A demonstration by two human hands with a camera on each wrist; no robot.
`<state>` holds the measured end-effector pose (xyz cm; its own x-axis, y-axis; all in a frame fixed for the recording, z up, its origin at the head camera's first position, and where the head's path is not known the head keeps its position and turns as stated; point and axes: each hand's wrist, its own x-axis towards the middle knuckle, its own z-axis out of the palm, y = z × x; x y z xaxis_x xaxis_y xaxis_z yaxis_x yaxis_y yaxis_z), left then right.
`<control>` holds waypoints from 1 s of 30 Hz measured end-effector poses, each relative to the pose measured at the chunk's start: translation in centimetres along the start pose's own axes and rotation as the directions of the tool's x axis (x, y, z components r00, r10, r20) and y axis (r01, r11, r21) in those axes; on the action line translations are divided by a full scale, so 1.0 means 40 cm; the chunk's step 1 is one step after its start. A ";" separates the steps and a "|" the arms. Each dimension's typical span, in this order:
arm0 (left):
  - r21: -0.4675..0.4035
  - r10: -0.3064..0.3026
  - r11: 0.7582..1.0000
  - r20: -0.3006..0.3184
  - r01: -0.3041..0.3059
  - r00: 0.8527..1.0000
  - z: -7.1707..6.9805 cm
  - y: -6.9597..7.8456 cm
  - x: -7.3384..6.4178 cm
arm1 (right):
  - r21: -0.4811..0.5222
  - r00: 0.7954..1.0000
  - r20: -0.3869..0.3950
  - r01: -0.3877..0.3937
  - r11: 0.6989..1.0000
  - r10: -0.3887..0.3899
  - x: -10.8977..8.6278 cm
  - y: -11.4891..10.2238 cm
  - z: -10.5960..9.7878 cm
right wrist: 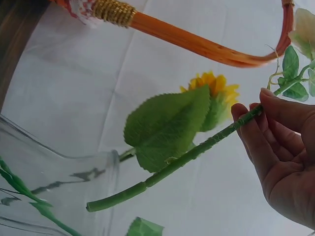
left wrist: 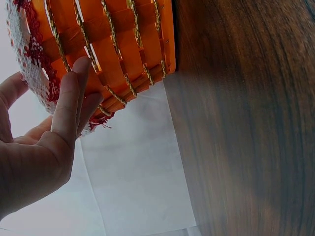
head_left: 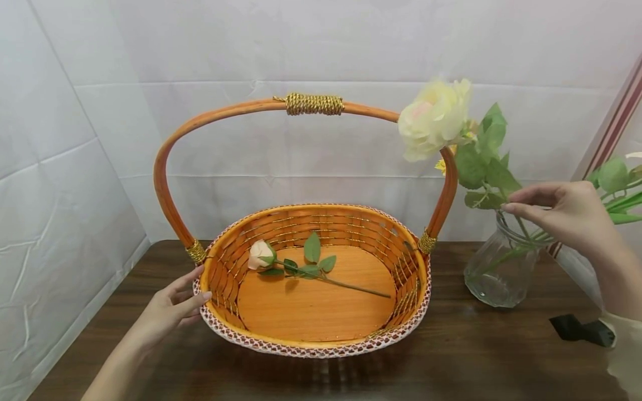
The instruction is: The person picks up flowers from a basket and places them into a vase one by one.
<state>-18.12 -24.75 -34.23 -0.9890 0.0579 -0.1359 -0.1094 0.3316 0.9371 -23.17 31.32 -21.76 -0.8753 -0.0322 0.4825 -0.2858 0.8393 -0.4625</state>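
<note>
An orange woven basket (head_left: 311,352) with a tall arched handle and lace-trimmed rim stands on the table. My left hand (head_left: 168,309) holds its left rim; in the left wrist view the fingers lie against the outer weave. My right hand (head_left: 577,214) pinches the green stem (right wrist: 197,149) of a large cream flower (head_left: 434,120). In the right wrist view the stem's cut end is outside the glass vase (head_left: 501,278), close by its mouth. A pale peach rose (head_left: 261,255) lies on its side in the basket, stem pointing right.
A yellow sunflower (right wrist: 219,91) stands in the vase, its leaf near the held stem. More green leaves (head_left: 614,175) show at the far right. A black bow-shaped piece (head_left: 582,328) is near the right sleeve. White sheeting (head_left: 321,50) hangs behind the dark wooden table (head_left: 466,356).
</note>
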 end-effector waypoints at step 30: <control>0.002 -0.002 1.000 0.001 0.002 1.000 -0.001 -0.001 0.001 | 0.170 0.975 -0.082 -0.192 0.966 0.209 0.066 0.127 0.003</control>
<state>-18.17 -24.79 -34.26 -0.9887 0.0581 -0.1385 -0.1115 0.3333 0.9362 -26.99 35.44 -22.91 -0.8806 0.1882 0.4349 -0.1740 0.7251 -0.6663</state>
